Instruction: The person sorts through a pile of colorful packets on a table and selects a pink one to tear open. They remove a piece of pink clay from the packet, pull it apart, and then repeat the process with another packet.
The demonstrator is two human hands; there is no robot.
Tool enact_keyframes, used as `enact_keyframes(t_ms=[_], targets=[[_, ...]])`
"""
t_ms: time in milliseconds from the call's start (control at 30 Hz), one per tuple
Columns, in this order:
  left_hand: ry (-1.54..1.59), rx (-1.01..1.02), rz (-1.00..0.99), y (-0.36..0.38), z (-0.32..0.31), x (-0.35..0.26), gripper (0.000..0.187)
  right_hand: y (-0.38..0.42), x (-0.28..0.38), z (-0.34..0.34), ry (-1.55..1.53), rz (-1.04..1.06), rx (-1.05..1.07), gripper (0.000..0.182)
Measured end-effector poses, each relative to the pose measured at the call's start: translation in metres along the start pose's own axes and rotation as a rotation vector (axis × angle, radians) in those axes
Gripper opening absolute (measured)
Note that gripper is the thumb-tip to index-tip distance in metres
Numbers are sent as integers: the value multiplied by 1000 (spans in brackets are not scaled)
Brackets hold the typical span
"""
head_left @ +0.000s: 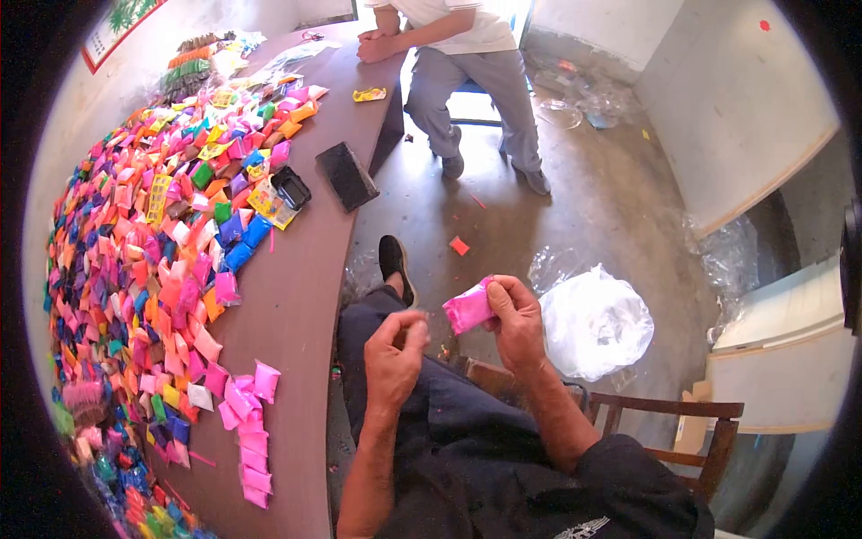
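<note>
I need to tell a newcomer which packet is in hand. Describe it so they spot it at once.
Start at the long brown table heaped with coloured packets, then look right, above the person's lap. The pink packet is pinched in the right hand, the only one off the table.

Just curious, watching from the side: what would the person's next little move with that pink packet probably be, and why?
Probably bring the left hand over to the pink packet. The right hand pinches the packet alone over the lap, while the left hand's fingertips are pressed together just beside it, apart from it. Finished-looking pink packets lie on the table.
</note>
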State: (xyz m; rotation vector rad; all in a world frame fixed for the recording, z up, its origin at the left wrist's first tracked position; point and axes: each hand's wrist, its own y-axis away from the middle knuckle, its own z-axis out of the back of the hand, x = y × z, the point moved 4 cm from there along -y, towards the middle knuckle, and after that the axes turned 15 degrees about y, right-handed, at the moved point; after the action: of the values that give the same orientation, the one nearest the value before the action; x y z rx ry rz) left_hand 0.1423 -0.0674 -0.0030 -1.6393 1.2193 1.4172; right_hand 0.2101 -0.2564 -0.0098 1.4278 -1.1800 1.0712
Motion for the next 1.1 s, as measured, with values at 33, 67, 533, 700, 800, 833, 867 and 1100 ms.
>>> enact_keyframes(t_ms=[33,67,533,700,800,833,867,1100], targets=[[4,-14,-101,-1,-7,4,15,-1,1,0,-20,-22,-6,16],[2,5,-96,-2,-5,5,15,-1,1,0,-40,-43,-12,15],[91,125,150,8,-23,-4,33,10,-17,-28,36,-54,62,20],[88,192,162,15,-7,1,30,13,-11,-30,76,-3,118,20],[139,172,172,22,-2,8,31,14,-5,-25,204,73,11,19],[136,157,181,23,3,7,29,12,-5,-20,261,106,-72,18],[129,128,191,27,13,6,28,11,-6,-17,314,134,-143,17],[90,108,88,19,19,-10,36,16,1,-28,446,59,234,11]])
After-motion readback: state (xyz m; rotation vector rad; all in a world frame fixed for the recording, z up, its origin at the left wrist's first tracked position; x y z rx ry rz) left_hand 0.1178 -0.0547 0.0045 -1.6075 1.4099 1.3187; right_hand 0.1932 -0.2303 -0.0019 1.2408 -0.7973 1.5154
